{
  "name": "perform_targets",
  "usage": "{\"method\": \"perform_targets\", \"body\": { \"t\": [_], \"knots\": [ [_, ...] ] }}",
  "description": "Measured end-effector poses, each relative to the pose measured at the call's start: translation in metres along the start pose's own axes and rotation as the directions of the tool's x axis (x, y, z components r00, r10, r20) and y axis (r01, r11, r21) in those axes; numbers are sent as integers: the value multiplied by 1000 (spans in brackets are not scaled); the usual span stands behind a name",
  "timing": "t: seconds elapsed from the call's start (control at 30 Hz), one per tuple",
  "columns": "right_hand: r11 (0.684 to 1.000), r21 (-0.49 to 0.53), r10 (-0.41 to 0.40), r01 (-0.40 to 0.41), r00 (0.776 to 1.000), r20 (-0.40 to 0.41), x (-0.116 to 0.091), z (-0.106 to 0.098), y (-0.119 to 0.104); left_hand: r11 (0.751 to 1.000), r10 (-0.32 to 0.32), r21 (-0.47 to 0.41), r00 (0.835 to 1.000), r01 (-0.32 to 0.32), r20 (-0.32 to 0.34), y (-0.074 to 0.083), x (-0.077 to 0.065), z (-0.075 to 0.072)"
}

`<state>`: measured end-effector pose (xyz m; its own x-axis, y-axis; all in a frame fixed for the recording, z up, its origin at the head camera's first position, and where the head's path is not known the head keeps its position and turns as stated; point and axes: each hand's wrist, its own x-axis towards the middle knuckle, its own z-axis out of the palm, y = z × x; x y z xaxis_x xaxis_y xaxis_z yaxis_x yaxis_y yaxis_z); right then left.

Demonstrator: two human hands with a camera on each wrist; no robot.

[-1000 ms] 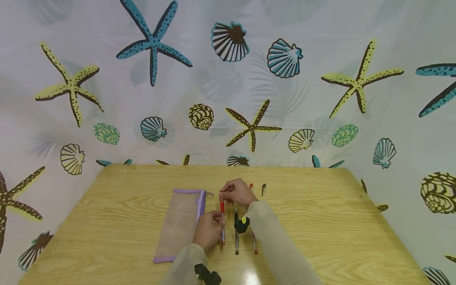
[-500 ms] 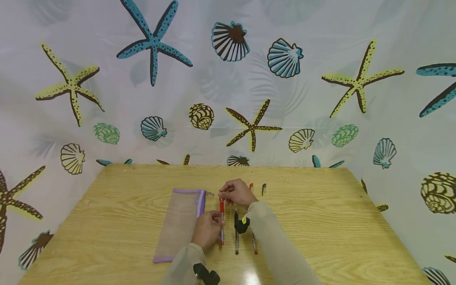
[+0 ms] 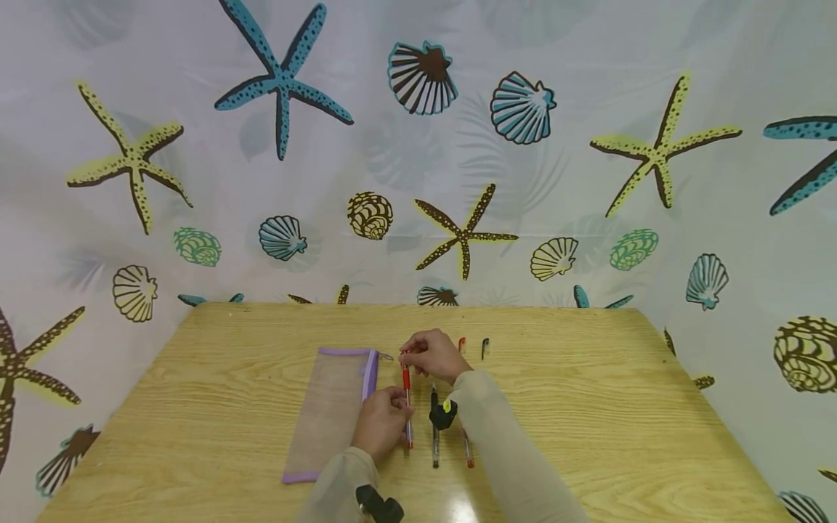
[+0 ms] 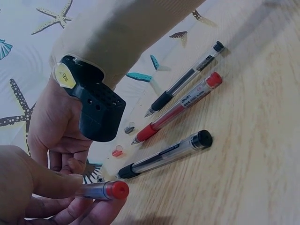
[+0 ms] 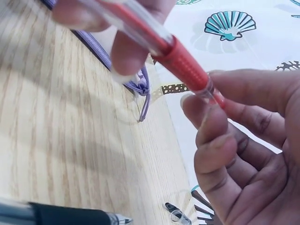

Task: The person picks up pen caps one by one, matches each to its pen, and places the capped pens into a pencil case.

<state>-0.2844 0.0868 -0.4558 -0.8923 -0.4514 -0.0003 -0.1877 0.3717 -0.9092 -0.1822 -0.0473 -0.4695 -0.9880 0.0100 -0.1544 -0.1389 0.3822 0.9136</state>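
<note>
My left hand [image 3: 381, 420] holds a red gel pen [image 3: 406, 378] by its clear barrel, thumb on one side and fingers on the other. At the pen's tip end, my right hand [image 3: 433, 354] pinches a small clear cap with a red end [image 5: 216, 97] between thumb and fingers. The cap sits over the tip, against the red grip; how far on it is cannot be told. On the table to the right lie a black pen [image 4: 164, 157], another red pen [image 4: 180, 107] and a second black pen [image 4: 187, 77], all uncapped. My right sleeve partly covers these in the head view.
A mesh pouch with purple edging [image 3: 327, 421] lies flat left of the pens, its zipper side near my left hand. Beyond my right hand are a loose red cap [image 3: 461, 344] and a black cap [image 3: 484, 348]. A patterned curtain [image 3: 392, 145] hangs behind the wooden table [image 3: 588, 407].
Both hands and the red pen have shifted very slightly left. My grasp on barrel and cap looks the same, and the other pens and caps have stayed put.
</note>
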Motion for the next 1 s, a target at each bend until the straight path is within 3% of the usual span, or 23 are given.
{"method": "perform_targets", "body": {
  "t": [0.23, 0.47, 0.6, 0.83, 1.0],
  "knots": [
    [999, -40, -3, 3, 1000, -3, 3, 1, 2, 999, 25, 25, 1000, -25, -4, -1, 0, -1],
    [998, -58, -13, 12, 1000, -1, 5, 1, 2, 978, 110, 186, 993, -100, -44, -1, 0, -3],
    [998, -69, -3, 2, 1000, -5, 6, 2, 3, 965, 146, 229, 988, -131, -51, -2, -1, -5],
    [999, -50, 9, -9, 1000, -16, 7, 2, 4, 970, 154, 195, 987, -143, -41, -2, -3, -9],
    [999, -33, 28, -29, 1000, -11, 8, 5, 7, 979, 129, 169, 986, -110, -103, -2, -3, -8]
  ]
}}
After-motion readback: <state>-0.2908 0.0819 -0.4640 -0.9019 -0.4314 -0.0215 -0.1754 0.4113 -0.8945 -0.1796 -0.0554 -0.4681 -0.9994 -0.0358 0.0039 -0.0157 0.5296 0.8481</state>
